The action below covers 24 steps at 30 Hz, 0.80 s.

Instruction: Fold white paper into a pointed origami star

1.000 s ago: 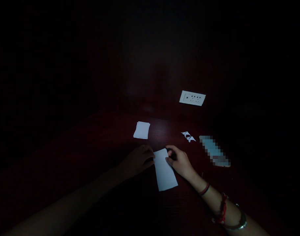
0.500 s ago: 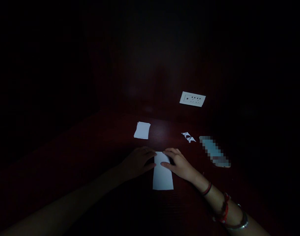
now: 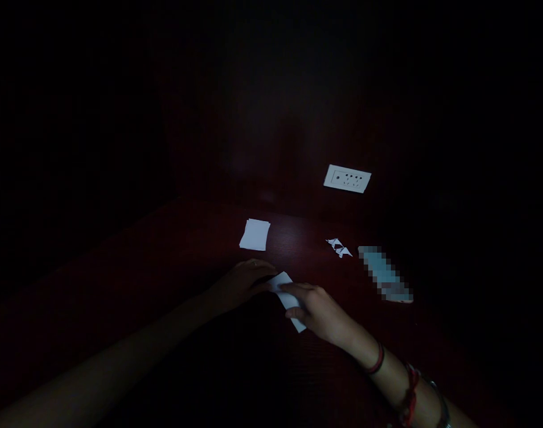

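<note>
Right fingers (image 3: 300, 290) over partly hidden paper (image 3: 289, 301)

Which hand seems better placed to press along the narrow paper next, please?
Probably the right hand: it lies over the narrow paper, while the left hand sits only at the far end.

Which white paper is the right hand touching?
The narrow strip under the right hand; the paper stack and the small folded pieces lie farther off, untouched.
</note>
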Available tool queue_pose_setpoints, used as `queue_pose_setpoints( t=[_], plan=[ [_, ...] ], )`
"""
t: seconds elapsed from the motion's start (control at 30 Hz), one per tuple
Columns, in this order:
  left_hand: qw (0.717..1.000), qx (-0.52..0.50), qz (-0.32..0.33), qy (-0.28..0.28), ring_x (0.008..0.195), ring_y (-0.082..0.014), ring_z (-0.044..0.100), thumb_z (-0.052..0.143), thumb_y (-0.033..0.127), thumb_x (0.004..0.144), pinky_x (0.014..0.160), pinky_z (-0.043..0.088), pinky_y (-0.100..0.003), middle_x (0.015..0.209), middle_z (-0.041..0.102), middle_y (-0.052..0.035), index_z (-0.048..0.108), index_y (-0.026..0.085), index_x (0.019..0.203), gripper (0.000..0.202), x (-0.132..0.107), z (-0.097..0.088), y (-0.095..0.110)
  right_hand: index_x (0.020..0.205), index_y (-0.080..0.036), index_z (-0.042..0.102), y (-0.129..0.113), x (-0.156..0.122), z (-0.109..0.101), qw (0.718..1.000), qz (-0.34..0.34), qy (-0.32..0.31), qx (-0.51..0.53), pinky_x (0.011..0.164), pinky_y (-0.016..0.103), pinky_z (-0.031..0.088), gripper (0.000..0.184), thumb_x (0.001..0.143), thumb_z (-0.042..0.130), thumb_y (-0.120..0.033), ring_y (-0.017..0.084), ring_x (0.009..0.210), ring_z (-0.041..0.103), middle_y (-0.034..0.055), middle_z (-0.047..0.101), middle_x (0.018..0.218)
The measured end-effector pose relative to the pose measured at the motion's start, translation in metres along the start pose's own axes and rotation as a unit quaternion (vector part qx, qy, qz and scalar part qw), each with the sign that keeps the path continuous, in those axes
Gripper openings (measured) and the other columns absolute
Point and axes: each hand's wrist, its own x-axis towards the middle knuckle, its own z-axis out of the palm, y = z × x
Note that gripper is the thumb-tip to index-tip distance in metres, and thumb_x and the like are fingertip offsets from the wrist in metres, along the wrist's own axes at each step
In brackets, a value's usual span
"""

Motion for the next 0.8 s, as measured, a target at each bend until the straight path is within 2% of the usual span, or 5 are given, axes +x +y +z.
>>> queue_pose_setpoints(
  t=[0.17,0.3,0.43,0.63,0.8],
  plan=[
    [0.995,-0.099,-0.008,0.012,0.106,-0.0155,0.042,0.045,0.029,0.081,0.089,0.032,-0.034,0.115,0.049,-0.0007,0.038,0.027,0.118,0.037,-0.002,-0.004,-0.003,0.104,-0.019,0.055,0.026,0.01,-0.003,0.978,0.055,0.071,0.187,0.08,0.032,0.042,0.035,0.07,0.058,-0.027,0.018,0.09,0.055,0.0047,0.06,0.101],
    [0.983,-0.18,-0.033,0.024,0.1,-0.014,0.048,0.047,0.025,0.08,0.085,0.037,-0.031,0.109,0.053,-0.0019,0.041,0.024,0.115,0.035,0.001,-0.01,0.003,0.105,-0.016,0.052,0.037,0.014,-0.008,0.898,0.101,0.063,0.425,0.069,0.028,0.045,0.034,0.074,0.051,-0.031,0.015,0.077,0.059,0.0063,0.061,0.095],
    [0.96,-0.267,-0.065,0.045,0.097,-0.0135,0.05,0.045,0.025,0.08,0.08,0.041,-0.029,0.109,0.053,-0.0026,0.043,0.021,0.11,0.03,0.002,-0.014,0.017,0.104,-0.016,0.053,0.034,0.013,-0.007,0.859,0.1,0.048,0.499,0.069,0.025,0.044,0.031,0.077,0.049,-0.03,0.013,0.075,0.058,0.0061,0.061,0.093],
    [0.975,-0.181,-0.102,0.075,0.073,-0.0127,0.055,0.042,0.026,0.081,0.065,0.044,-0.026,0.08,0.058,0.0001,0.051,0.017,0.087,0.014,0.0,-0.015,0.023,0.109,-0.017,0.049,0.021,0.01,-0.008,0.932,0.045,0.05,0.357,0.073,0.029,0.044,0.035,0.077,0.049,-0.03,0.015,0.083,0.057,0.0059,0.06,0.095],
    [0.997,-0.025,0.036,0.069,0.089,-0.0142,0.05,0.043,0.009,0.075,0.079,0.037,-0.029,0.091,0.057,-0.0009,0.055,0.018,0.085,0.018,-0.001,-0.021,0.006,0.109,-0.022,0.051,0.003,0.002,-0.013,0.993,-0.108,-0.003,0.052,0.087,0.029,0.036,0.037,0.073,0.055,-0.029,0.016,0.099,0.048,0.0039,0.054,0.108]
  ],
)
